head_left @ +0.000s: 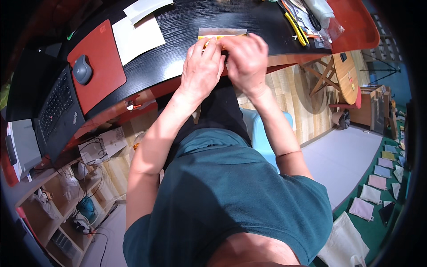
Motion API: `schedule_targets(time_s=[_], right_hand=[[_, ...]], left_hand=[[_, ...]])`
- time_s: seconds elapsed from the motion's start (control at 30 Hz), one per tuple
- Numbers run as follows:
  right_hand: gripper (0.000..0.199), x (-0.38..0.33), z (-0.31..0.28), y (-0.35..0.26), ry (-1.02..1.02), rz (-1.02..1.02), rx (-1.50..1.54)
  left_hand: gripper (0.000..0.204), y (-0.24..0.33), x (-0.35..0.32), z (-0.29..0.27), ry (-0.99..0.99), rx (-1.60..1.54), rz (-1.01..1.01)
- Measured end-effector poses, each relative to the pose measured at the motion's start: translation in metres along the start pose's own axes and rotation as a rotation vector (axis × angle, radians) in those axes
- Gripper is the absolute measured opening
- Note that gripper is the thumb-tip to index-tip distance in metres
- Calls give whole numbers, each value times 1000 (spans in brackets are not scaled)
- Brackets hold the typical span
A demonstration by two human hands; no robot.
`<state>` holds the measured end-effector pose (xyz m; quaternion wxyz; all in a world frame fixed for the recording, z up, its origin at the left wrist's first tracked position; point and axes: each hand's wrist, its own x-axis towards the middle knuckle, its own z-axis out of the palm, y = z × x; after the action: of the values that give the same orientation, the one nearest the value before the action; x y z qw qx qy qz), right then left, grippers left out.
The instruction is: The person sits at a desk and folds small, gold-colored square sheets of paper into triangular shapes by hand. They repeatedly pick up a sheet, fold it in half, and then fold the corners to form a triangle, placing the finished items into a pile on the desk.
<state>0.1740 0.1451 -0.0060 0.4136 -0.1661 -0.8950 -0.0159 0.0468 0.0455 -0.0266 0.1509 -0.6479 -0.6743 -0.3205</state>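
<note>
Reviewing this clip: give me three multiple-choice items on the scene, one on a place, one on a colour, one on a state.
1. Where does the computer mouse lie?
A. on the red mouse pad
B. on the laptop
C. on the floor

2. What colour is the small thing under the hands?
A. blue
B. yellow
C. green

3. How are the left hand and right hand placed?
A. apart
B. in the lap
C. close together, both on the small thing

Answers: A, it sits on the pad; B, yellow shows by the fingertips; C, both meet at the desk edge.
</note>
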Motion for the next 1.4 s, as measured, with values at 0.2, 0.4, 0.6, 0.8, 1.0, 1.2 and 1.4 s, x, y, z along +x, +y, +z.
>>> schedule_targets(time_s=[0.2,0.4,0.6,0.8,1.0,1.2,1.4], right_hand=[[51,-31,-17,-14,-192,49,-58],[51,-42,-37,-1,-254,98,-132],[31,-25,-18,35,-163,73,-43],[18,-1,11,56,-39,300,115],[33,-1,8,43,-104,370,-19],[63,8,-4,24,-291,418,-127],[86,2,-11,8,-330,322,-239]], left_hand=[[39,-4,2,-5,-8,1,24],[37,-4,3,-7,-21,9,10],[34,14,10,1,1,68,-51],[29,5,10,-3,24,-112,-100],[23,-6,8,-9,22,-170,-38],[21,-10,12,-12,22,-227,-44],[36,-20,5,-22,-83,-200,72]])
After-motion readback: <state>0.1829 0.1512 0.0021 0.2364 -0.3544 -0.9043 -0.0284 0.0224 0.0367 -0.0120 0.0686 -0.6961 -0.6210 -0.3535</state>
